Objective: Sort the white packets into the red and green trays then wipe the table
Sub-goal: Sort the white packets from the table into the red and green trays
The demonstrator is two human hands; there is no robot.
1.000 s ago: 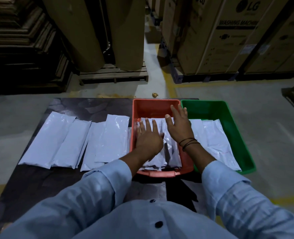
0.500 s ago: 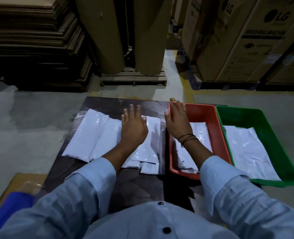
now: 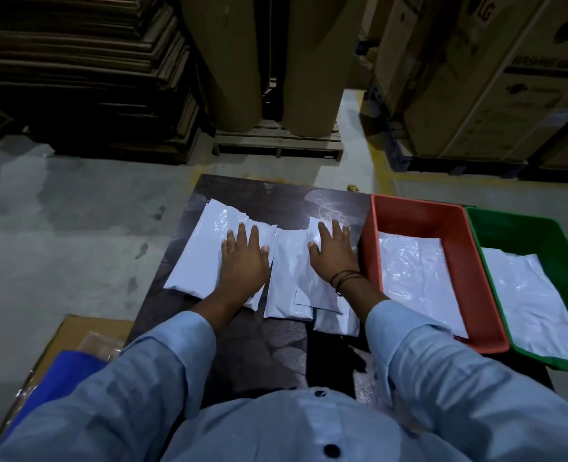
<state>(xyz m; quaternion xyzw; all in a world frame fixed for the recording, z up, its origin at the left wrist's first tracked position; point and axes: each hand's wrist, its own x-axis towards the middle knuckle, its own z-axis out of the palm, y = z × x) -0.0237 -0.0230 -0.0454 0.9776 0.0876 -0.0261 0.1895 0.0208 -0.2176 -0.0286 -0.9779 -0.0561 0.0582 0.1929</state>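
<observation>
Several white packets (image 3: 202,258) lie side by side on the dark table (image 3: 269,341). My left hand (image 3: 242,261) rests flat on the left packets with its fingers straight. Flat on the packets nearest the trays lies my right hand (image 3: 334,255), fingers spread. The red tray (image 3: 465,261) stands just right of that hand and holds white packets (image 3: 415,275). Beside it, at the right edge, the green tray (image 3: 495,228) holds more white packets (image 3: 535,301).
A flat cardboard sheet (image 3: 72,338) and a blue thing (image 3: 66,365) lie on the floor at lower left. Behind the table stand brown rolls on a wooden pallet (image 3: 276,141), stacked cardboard at back left and large LG boxes (image 3: 482,81) at back right.
Both hands have moved left, out of the red tray and onto the loose packets on the table. The camera view has turned left as well.
</observation>
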